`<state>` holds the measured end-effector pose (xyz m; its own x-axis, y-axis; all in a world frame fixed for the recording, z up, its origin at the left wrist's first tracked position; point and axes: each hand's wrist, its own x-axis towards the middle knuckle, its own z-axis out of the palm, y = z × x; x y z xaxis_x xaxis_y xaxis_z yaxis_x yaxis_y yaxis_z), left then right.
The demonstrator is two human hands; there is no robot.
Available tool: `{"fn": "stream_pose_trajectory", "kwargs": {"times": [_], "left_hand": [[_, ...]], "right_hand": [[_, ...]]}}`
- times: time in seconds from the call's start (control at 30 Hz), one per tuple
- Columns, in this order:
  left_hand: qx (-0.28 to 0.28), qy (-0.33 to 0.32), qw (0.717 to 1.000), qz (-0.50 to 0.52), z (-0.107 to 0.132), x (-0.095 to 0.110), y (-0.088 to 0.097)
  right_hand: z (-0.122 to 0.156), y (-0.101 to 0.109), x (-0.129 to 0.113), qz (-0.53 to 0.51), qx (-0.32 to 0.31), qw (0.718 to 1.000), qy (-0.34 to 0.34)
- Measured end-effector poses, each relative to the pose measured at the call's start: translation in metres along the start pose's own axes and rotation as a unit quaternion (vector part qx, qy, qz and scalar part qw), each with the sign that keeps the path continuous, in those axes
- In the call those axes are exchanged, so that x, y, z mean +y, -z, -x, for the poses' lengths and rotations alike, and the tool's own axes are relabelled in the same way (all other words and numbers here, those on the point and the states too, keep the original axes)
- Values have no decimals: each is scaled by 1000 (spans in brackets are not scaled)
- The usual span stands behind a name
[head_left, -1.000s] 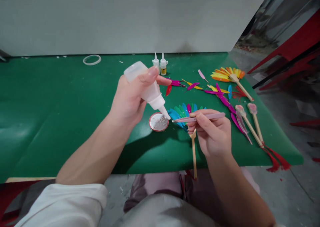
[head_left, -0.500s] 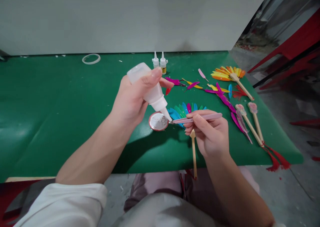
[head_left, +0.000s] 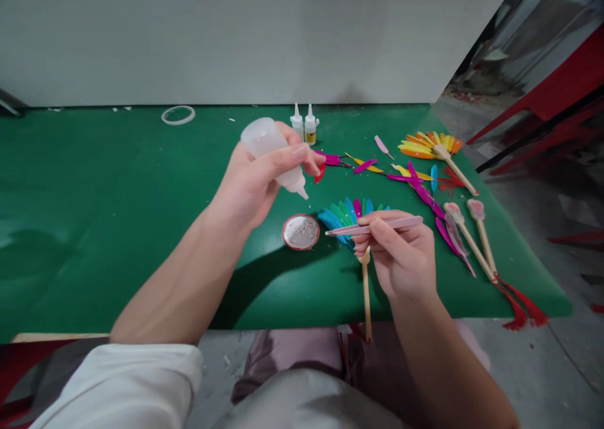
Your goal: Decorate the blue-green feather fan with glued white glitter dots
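Observation:
My left hand (head_left: 257, 183) is wrapped round a translucent white glue bottle (head_left: 267, 141), its nozzle tilted down to the right. My right hand (head_left: 399, 253) grips pink tweezers (head_left: 396, 224), tips pointing left; a tiny bit at the tips is too small to name. Below the bottle lies a small round dish (head_left: 301, 231) with a red rim, holding tiny pale pieces. Under the tweezers rests a feather fan (head_left: 346, 212) in blue, green and magenta, partly hidden by my right hand. Its wooden handle (head_left: 367, 290) reaches past the table's front edge.
Two small glue bottles (head_left: 310, 127) stand at the back. Loose magenta and yellow feathers (head_left: 418, 183) are scattered on the right. Beyond them lie an orange-yellow fan (head_left: 431, 146) and two wooden handles (head_left: 472, 243) with red tassels. A clear ring (head_left: 178, 116) lies back left on the green table (head_left: 117, 228).
My left hand has drawn the bottle up and left, so its nozzle is now apart from the tweezers' tips. My right hand has barely moved, still holding the tweezers.

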<state>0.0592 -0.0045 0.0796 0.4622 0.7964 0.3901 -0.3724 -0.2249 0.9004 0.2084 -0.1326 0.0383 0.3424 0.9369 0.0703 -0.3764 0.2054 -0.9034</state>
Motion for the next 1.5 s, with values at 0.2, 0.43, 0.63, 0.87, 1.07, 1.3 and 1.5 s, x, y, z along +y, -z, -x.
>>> {"fn": "stream_pose_trajectory", "kwargs": {"times": [0.2, 0.43, 0.63, 0.87, 1.07, 1.3, 1.5], "left_hand": [[-77, 84, 993, 17, 0, 4, 7], [-110, 80, 987, -83, 0, 3, 13], [-105, 58, 988, -96, -1, 2, 14], [-94, 67, 982, -148, 1, 7, 7], [-42, 45, 983, -174, 5, -1, 9], [-1, 27, 985, -173, 5, -2, 16], [-20, 11, 976, -217, 12, 12, 5]], "right_hand": [[-1, 3, -3, -3, 19, 1000, 9], [-1, 7, -5, -3, 25, 999, 21], [-2, 6, -5, -1, 29, 999, 28], [-3, 6, -5, -5, 30, 999, 28], [-3, 6, -5, 1, 37, 999, 25], [-2, 5, -6, 2, 34, 999, 18], [-1, 6, -4, 1, 25, 1000, 13]]}}
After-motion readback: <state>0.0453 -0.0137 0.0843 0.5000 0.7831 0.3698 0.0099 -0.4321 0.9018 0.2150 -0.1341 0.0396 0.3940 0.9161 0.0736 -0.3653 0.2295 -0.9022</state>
